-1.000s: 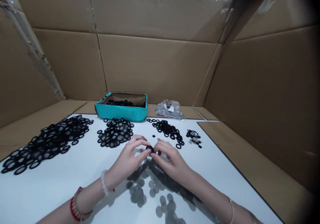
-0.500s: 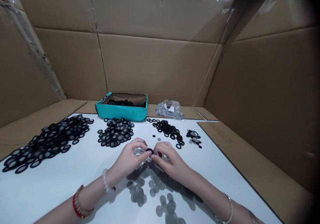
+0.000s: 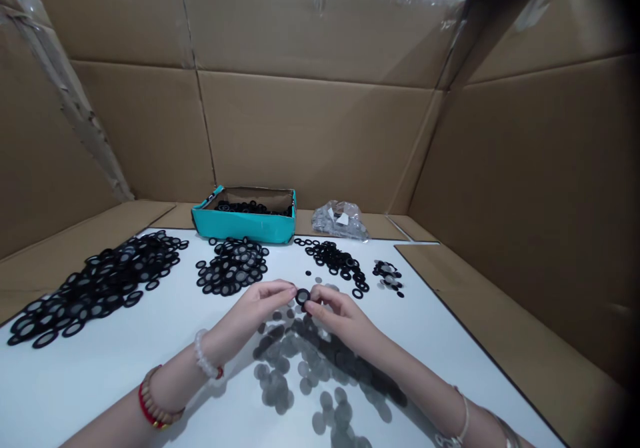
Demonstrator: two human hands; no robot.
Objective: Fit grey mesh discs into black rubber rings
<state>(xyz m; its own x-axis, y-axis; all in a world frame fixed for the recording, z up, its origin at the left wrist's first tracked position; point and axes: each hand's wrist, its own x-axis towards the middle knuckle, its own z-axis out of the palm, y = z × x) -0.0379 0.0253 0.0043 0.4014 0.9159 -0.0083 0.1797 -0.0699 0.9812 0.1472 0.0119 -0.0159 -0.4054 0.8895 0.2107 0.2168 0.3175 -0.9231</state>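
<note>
Between my two hands a small black ring [image 3: 303, 296] is turned toward me, with a grey centre that looks like a mesh disc. My right hand [image 3: 345, 311] pinches its right side between thumb and fingers. On the other side, my left hand [image 3: 263, 308] has thumb and fingertips pressed together at the ring's left edge. Loose grey discs [image 3: 275, 391] lie scattered on the white table [image 3: 210, 421] below the hands, partly in shadow. Just beyond the hands sits a small black disc [image 3: 309, 273].
Black rings with grey centres form a long pile [image 3: 100, 288] at left and a smaller pile [image 3: 233, 267]. Plain black rings [image 3: 335, 258] and small discs [image 3: 387, 275] lie right. Behind stand a teal box [image 3: 245, 225] and a clear plastic bag [image 3: 340, 220]. Cardboard walls [image 3: 310, 135] enclose the table.
The ring has turned from edge-on to face me, showing its grey centre. My left thumb and fingers have straightened and drawn back slightly to the ring's left edge.
</note>
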